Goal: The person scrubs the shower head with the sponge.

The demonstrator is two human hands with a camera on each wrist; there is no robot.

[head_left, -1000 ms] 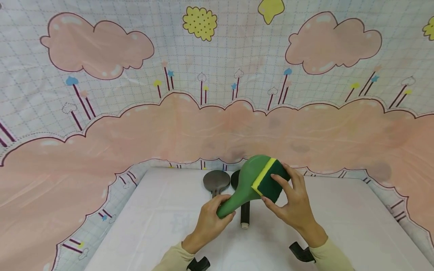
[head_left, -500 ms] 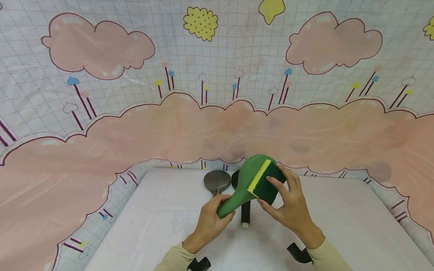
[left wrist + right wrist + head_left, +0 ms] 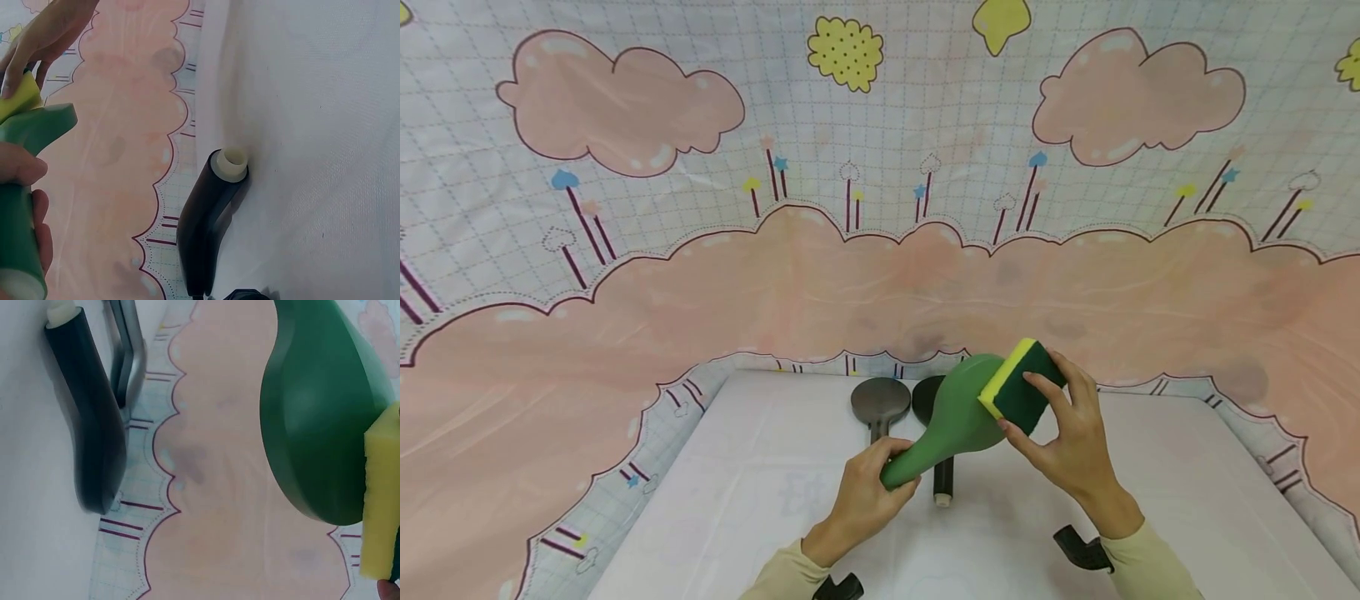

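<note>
My left hand (image 3: 861, 500) grips the handle of a green shower head (image 3: 962, 404), lifted over the white table with its round head to the upper right. In my right hand (image 3: 1078, 454), thumb and fingers pinch a scouring sponge (image 3: 1021, 402), yellow on one side and dark green on the other. The yellow side lies against the right part of the round head, as the right wrist view also shows with the yellow foam (image 3: 381, 500). Fingers curl round the green handle (image 3: 15, 219) in the left wrist view, its pale end showing below them.
Behind the green one, a black shower head (image 3: 943, 483) lies on the table (image 3: 737, 483), its pale threaded end towards me. To its left lies a dark grey shower head (image 3: 880, 402). A patterned cloth (image 3: 850, 292) hangs beyond the far table edge.
The sponge first slid a little left and down over the shower head, then moved right and up to its edge. The green head has tipped slightly down to the right; the left hand barely moved.
</note>
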